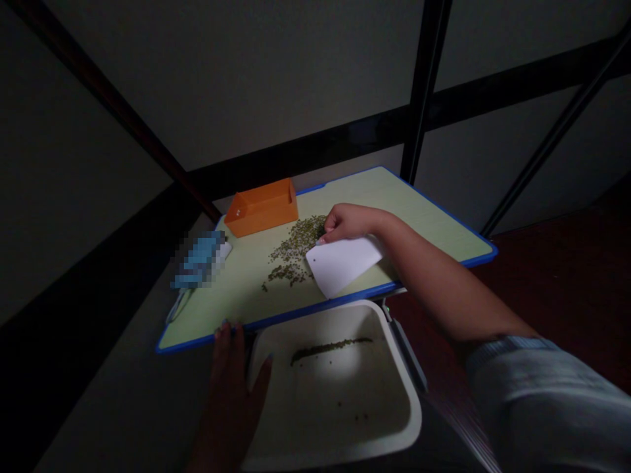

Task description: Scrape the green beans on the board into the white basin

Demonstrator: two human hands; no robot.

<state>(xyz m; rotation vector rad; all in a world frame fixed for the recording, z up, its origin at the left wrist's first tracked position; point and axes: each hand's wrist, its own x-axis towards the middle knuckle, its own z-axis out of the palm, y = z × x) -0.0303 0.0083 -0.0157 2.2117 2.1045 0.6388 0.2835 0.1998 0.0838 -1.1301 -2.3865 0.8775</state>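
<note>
At centre, a person's curled right hand [345, 223] pinches a white card [340, 266] beside seeds [290, 251] scattered on a table [428, 220], while lower left, the left hand [234, 378], thumb spread from fingers, is beside a tub [413, 414].

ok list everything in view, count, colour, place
table: 1, pale green, blue edge, centre
box: 1, orange, table's far left
grains: many, greenish, on table, in bin
sheet: 1, white, beside table grains
pixelated object: 1, mostly blue, table's left
cable: 1, whitish, near that object
bin: 1, whitish, below table's near edge
bar: 1, grey, right of bin
wall panels: several, grey, dark strips, behind
floor: 1, dark red, right
sleeve: 1, bluish, right arm
left hand: 1, bare, by table edge, bin
right hand: 1, bare, gripping sheet
</note>
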